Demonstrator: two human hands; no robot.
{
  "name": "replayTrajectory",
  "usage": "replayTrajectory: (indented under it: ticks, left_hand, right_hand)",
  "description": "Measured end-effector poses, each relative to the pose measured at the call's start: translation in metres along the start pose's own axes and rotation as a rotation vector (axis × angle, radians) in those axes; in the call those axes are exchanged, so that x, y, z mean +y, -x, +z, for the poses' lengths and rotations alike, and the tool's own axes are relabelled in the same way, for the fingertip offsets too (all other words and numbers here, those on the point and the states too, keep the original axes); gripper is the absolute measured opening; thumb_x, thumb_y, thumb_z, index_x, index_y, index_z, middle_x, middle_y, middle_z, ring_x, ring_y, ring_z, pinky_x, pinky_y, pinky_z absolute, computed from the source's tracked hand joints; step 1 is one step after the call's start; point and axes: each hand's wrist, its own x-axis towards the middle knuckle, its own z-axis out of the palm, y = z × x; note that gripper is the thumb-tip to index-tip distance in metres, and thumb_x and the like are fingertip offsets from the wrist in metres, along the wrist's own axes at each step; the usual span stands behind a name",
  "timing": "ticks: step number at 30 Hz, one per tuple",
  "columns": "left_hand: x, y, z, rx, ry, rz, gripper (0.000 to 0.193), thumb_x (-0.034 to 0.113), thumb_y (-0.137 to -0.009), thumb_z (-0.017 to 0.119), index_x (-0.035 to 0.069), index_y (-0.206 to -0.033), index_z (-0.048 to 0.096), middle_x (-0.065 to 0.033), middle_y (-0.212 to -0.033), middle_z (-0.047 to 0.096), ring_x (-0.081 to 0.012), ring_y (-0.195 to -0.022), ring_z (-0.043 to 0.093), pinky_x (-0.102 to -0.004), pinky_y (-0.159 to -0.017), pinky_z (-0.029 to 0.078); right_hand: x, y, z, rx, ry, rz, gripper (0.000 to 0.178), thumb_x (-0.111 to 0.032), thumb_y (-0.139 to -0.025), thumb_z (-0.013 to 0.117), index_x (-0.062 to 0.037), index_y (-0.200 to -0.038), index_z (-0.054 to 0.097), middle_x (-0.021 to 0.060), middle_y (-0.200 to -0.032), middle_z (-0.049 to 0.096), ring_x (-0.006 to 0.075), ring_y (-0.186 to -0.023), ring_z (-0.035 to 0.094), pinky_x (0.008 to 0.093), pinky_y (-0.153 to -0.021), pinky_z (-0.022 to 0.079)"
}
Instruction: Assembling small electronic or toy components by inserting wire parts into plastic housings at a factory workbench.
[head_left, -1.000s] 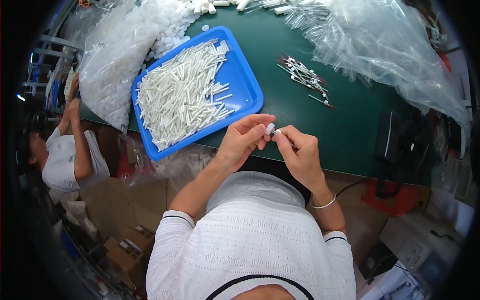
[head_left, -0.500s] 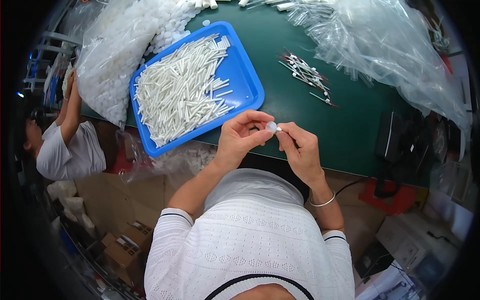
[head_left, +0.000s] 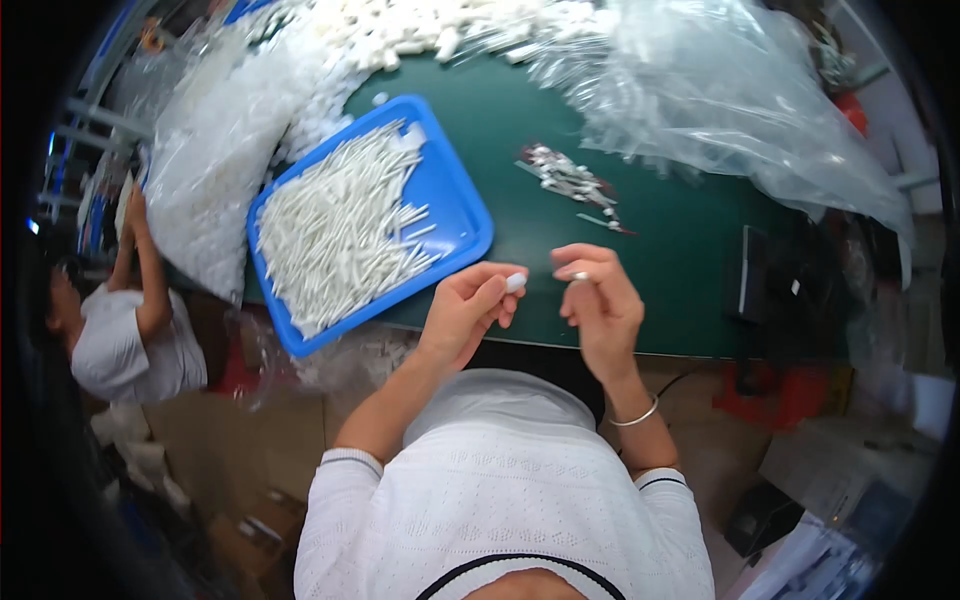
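Above the table's near edge, my left hand pinches a small translucent white piece, rounded like a cap, between thumb and forefinger. My right hand is held a short way to its right, fingers curled. A tiny white bit shows at the right fingertips, too small and blurred to name. Left of my hands lies a blue tray, heaped with short white sticks. Beyond my right hand lies a loose pile of thin white pieces with dark red ends.
A clear bag of white discs stands left of the tray. White cylindrical pieces lie at the far edge, and a large clear plastic bag covers the far right. Another person is at the left.
My hands have drawn apart; the white cap-like piece stays in my left hand. The view has shifted, so the tray and table sit lower and more of the far edge shows.
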Motion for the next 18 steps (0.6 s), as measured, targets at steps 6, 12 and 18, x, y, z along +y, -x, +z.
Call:
replayTrajectory:
  ticks: [6, 12, 18]
  left_hand:
    - [-0.031, -0.015, 0.052, -0.122, -0.016, 0.007, 0.019, 0.007, -0.093, 0.055, -0.001, -0.11, 0.055, -0.0099, -0.091, 0.064, -0.0142, -0.076, 0.061, -0.024, -0.065, 0.05]
    - [0.015, -0.032, 0.016, -0.018, -0.31, 0.186, 0.018, 0.013, -0.094, 0.059, 0.003, -0.108, 0.059, -0.0088, -0.094, 0.066, -0.0139, -0.08, 0.062, -0.024, -0.063, 0.051]
    - [0.083, -0.046, -0.012, 0.049, -0.337, 0.373, 0.012, 0.009, -0.095, 0.056, 0.003, -0.104, 0.06, -0.0044, -0.087, 0.063, -0.008, -0.072, 0.058, -0.0194, -0.057, 0.047]
  right_hand:
    - [0.009, -0.004, -0.025, 0.16, 0.526, -0.468, 0.015, 0.002, -0.085, 0.057, -0.0036, -0.097, 0.062, 0.0111, -0.082, 0.057, 0.0261, -0.073, 0.059, 0.0333, -0.061, 0.05]
    - [-0.196, 0.016, -0.22, 1.096, 0.578, -0.791, 0.006, 0.0, -0.091, 0.052, -0.0039, -0.093, 0.055, 0.0066, -0.085, 0.058, 0.0158, -0.074, 0.056, 0.0285, -0.065, 0.048]
    - [-0.334, 0.147, -0.532, 1.549, 1.1, -0.978, 0.015, -0.009, -0.096, 0.051, 0.0018, -0.1, 0.06, 0.0123, -0.097, 0.063, 0.017, -0.081, 0.061, 0.0268, -0.067, 0.051]
